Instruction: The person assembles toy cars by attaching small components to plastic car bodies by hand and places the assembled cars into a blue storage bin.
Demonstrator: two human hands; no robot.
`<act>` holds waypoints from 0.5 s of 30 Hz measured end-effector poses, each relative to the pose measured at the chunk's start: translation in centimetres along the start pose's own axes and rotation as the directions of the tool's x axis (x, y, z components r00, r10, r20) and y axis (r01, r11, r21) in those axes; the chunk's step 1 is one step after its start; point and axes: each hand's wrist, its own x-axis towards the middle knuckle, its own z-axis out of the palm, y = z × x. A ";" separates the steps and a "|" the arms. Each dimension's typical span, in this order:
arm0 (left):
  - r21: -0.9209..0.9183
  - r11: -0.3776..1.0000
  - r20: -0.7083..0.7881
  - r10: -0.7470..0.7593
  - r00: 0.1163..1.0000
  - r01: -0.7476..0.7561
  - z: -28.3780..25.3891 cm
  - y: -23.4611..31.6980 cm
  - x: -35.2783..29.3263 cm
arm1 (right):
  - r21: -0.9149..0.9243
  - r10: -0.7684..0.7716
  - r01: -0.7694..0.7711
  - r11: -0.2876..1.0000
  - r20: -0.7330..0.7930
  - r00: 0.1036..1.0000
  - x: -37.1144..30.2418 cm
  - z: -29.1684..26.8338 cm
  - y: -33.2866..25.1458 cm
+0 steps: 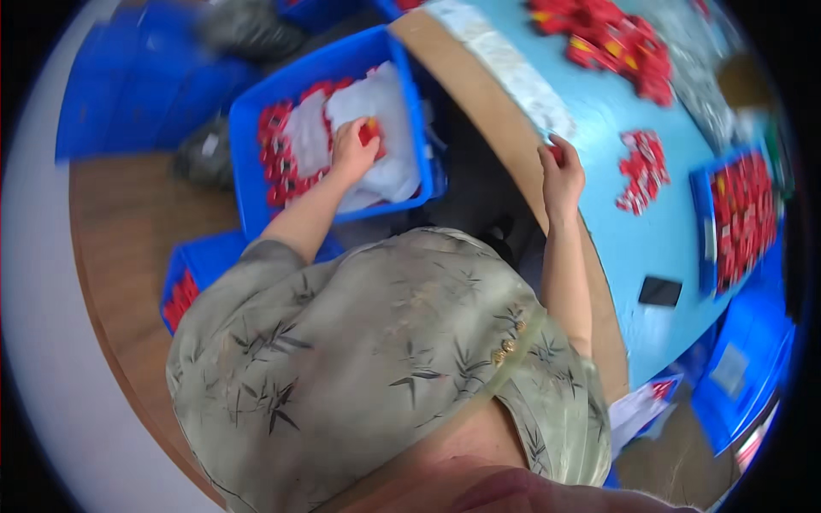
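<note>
My left hand (349, 156) reaches over a blue plastic bin (238, 162) and is closed on a small red piece with a yellow patch (369, 134). Under it in the bin lie white plastic bags (398, 171) among many red parts (275, 158). My right hand (563, 184) is at the table's edge, its fingers curled round a small red part (556, 154). The fingers hide most of that part. To the right of this hand, a loose pile of small red and white parts (643, 171) lies on the light blue tabletop (590, 111).
Larger red and yellow pieces (607, 43) are heaped at the table's far side. A blue crate of red parts (744, 222) stands at the right, near a black phone (660, 291). More blue bins (145, 85) stand at the far left, and another (201, 265) sits beside my left arm.
</note>
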 end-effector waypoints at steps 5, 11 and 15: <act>0.128 0.927 -0.135 -0.335 0.933 0.351 -4.3 -15.9 -6.5 | -0.189 -0.075 0.119 0.975 0.226 0.971 -7.0 8.2 -1.2; 0.203 0.721 -0.164 -0.642 0.749 0.663 -7.3 -30.3 -7.8 | -0.252 -0.200 0.300 0.920 0.357 0.912 -11.7 13.8 -1.1; 0.245 0.762 -0.154 -0.579 0.801 0.599 -8.8 -35.9 -3.9 | -0.459 -0.277 0.564 0.687 0.553 0.786 -12.6 16.3 -3.3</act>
